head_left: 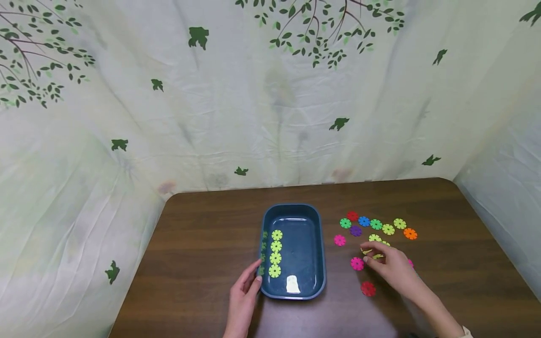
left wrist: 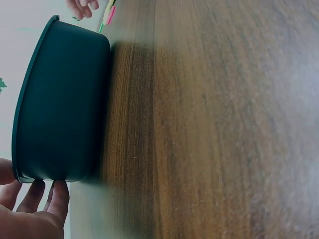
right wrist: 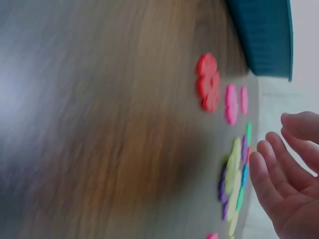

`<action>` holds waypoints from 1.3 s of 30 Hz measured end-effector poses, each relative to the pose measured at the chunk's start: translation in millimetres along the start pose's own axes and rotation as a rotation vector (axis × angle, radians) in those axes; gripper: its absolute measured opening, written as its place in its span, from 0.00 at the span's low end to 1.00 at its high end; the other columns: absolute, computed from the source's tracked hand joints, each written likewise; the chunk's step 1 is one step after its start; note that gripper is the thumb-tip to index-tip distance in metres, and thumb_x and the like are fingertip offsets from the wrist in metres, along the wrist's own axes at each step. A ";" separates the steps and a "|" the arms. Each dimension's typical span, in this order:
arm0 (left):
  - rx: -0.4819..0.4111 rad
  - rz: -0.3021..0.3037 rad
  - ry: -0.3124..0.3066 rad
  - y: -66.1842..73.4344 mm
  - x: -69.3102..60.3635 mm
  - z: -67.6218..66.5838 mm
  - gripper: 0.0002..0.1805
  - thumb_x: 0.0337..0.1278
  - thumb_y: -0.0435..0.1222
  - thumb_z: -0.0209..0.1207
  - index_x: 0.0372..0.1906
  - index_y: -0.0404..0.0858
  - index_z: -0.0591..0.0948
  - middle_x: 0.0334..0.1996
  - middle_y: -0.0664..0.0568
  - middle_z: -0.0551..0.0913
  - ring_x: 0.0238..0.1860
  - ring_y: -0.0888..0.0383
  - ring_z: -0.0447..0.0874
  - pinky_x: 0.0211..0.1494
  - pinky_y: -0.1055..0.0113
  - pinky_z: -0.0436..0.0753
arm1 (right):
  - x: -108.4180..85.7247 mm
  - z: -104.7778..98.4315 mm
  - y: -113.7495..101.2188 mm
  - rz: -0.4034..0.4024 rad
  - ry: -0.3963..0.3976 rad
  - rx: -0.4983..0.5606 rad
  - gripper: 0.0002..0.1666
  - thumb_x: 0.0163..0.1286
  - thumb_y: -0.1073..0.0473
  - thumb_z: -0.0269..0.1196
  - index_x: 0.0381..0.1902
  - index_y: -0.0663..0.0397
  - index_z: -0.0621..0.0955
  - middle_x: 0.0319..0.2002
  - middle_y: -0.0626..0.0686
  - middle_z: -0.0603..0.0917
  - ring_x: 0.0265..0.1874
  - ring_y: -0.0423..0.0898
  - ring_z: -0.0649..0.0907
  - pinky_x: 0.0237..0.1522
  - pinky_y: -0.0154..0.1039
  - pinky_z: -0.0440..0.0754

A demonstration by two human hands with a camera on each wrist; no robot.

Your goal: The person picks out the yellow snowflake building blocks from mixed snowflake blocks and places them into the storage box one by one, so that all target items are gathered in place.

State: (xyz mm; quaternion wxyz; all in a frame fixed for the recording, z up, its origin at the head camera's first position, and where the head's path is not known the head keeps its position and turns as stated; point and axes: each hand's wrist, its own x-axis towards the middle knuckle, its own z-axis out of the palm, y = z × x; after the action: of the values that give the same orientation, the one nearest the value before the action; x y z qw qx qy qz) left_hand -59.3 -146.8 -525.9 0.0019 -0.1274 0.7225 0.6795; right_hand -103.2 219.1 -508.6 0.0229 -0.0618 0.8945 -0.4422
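Observation:
A deep blue plastic tray [head_left: 323,267] holds a column of several yellow flower-shaped notched discs [head_left: 275,257] along its left side. My left hand [head_left: 243,300] grips the tray's left edge, thumb at the rim; in the left wrist view its fingers press the outer wall [left wrist: 65,104]. To the right of the tray, my right hand [head_left: 395,270] hovers over loose yellow discs [head_left: 374,238], partly hiding them. Its fingers curve loosely in the right wrist view, apart from the thumb, and nothing shows between them. A pink disc [head_left: 357,264] lies just left of its fingertips.
Around the right hand lie a red disc [head_left: 368,288], a purple disc [head_left: 356,230], a blue disc [head_left: 364,221], an orange disc [head_left: 410,233] and several others. Everything stands on a brown wooden table [head_left: 203,244]. A white leaf-patterned cloth [head_left: 270,117] hangs behind the far edge.

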 end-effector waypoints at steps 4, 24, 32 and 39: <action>-0.016 0.025 0.001 -1.0 -0.8 -1.2 0.21 0.66 0.27 0.55 0.62 0.39 0.79 0.64 0.47 0.75 0.66 0.51 0.68 0.63 0.67 0.70 | -2.7 -7.0 8.9 -0.016 0.044 -0.086 0.19 0.62 0.65 0.69 0.52 0.54 0.82 0.43 0.49 0.86 0.37 0.44 0.83 0.37 0.35 0.83; -0.008 0.003 0.004 0.3 -0.2 -1.3 0.21 0.66 0.28 0.55 0.63 0.40 0.78 0.64 0.47 0.75 0.67 0.51 0.67 0.65 0.62 0.70 | 10.1 -39.8 39.3 0.048 -0.007 -0.211 0.19 0.63 0.66 0.67 0.53 0.58 0.81 0.42 0.54 0.83 0.37 0.49 0.80 0.26 0.38 0.77; -0.006 0.004 0.002 0.3 -0.8 -0.8 0.21 0.66 0.29 0.56 0.63 0.40 0.78 0.65 0.46 0.74 0.67 0.50 0.67 0.66 0.61 0.70 | 21.4 -40.1 42.7 0.044 -0.055 -0.223 0.20 0.62 0.63 0.69 0.52 0.59 0.82 0.43 0.54 0.83 0.35 0.46 0.80 0.29 0.40 0.78; 0.002 -0.007 0.003 0.5 0.0 -0.2 0.21 0.67 0.29 0.56 0.63 0.41 0.79 0.65 0.46 0.74 0.68 0.50 0.67 0.66 0.59 0.70 | 28.3 -41.7 45.9 0.039 -0.079 -0.226 0.17 0.61 0.62 0.70 0.48 0.61 0.83 0.41 0.53 0.84 0.35 0.47 0.80 0.31 0.41 0.79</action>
State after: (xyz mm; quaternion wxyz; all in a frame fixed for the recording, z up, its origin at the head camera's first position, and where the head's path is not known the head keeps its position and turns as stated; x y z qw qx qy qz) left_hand -59.3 -147.0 -525.4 0.0031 -0.1310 0.7226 0.6787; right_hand -139.3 275.8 -519.3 0.0597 -0.0641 0.9380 -0.3353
